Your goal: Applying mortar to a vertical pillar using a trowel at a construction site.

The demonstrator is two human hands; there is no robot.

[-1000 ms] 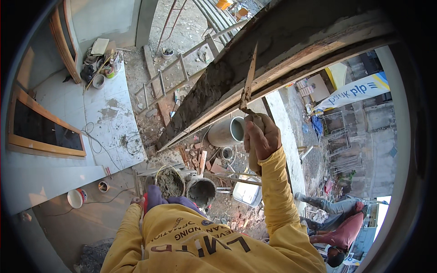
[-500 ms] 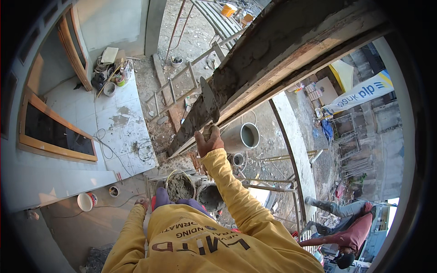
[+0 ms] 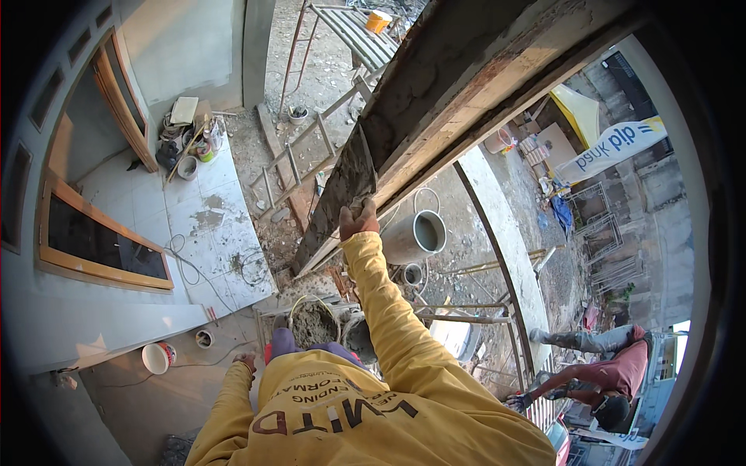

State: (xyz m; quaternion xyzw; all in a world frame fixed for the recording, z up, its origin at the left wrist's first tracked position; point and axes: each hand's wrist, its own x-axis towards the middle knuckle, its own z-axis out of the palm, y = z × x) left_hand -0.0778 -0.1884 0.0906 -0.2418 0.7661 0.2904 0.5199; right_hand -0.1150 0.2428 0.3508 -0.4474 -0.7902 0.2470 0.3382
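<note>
My right hand (image 3: 358,218) reaches forward, its fingers closed around the handle of a trowel. The trowel's blade (image 3: 359,161) lies against the wet grey plaster on the long beam (image 3: 420,93), which runs diagonally from the upper right toward the middle. Below the right forearm stands a bucket of grey mortar (image 3: 315,325), close to my legs. A second bucket (image 3: 358,339) sits beside it, partly covered by my sleeve. Down at my left side hangs my left hand (image 3: 245,362), apart from the beam; its fingers are too small and turned to read.
A large grey container of liquid (image 3: 417,236) stands right of my right hand. Scaffold rails (image 3: 466,317) cross below it. At the lower right another person (image 3: 598,365) in a red shirt bends over. A white bucket (image 3: 158,357) and cables lie at left, near a wood-framed window (image 3: 105,241).
The trowel blade has turned from standing out beside the beam to lying along its plastered face. My left hand has dropped slightly. The other person's arm has moved.
</note>
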